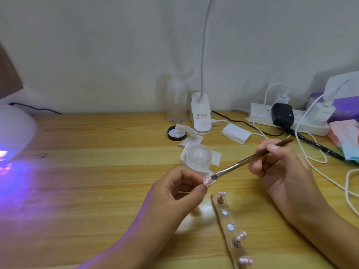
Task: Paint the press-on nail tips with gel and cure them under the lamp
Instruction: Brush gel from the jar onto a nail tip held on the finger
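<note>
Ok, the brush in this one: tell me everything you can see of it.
The brush is slim, with a dark brown handle, a shiny metal ferrule and short dark bristles. It slants from upper right down to lower left above the wooden table. The right hand pinches the handle, fingers curled round it. The bristles touch the pink nail tip that the left hand pinches.

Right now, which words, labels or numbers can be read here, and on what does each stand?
No text can be read.
Too blurred: black and red print, sticker on clip lamp base.
Too small: faint grey print, white charger in power strip.
</note>
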A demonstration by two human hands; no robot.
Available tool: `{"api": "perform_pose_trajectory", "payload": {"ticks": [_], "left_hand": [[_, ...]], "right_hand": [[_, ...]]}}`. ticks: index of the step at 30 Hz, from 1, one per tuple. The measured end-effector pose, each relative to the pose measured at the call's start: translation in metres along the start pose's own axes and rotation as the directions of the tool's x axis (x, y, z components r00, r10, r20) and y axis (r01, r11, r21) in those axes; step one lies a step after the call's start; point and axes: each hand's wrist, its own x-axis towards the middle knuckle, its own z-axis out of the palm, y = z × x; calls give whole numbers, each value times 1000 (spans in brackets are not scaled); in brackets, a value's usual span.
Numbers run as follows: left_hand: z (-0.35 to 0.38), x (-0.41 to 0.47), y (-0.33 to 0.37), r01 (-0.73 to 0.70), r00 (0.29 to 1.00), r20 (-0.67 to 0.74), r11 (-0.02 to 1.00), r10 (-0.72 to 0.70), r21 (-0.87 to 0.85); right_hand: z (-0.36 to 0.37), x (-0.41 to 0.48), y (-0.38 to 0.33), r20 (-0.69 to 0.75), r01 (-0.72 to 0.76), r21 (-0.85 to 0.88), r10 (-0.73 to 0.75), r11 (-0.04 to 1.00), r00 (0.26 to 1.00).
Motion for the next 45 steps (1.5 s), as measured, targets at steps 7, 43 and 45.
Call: {"api": "perform_pose_trajectory", "payload": {"ticks": [7, 43, 45], "left_hand": [[-1, 1, -1, -10, 1000, 9, 1000, 10, 9], [10, -14, 2, -268, 954, 256, 828, 156, 492], [7, -18, 2, -327, 939, 278, 770, 201, 548]], "right_hand": [[-2, 4, 2, -78, -17, -20, 16, 1000, 997], [-5, 12, 4, -178, -56, 64, 67, 996, 982], [-6, 13, 4, -178, -58, 63, 68, 996, 982]]}}
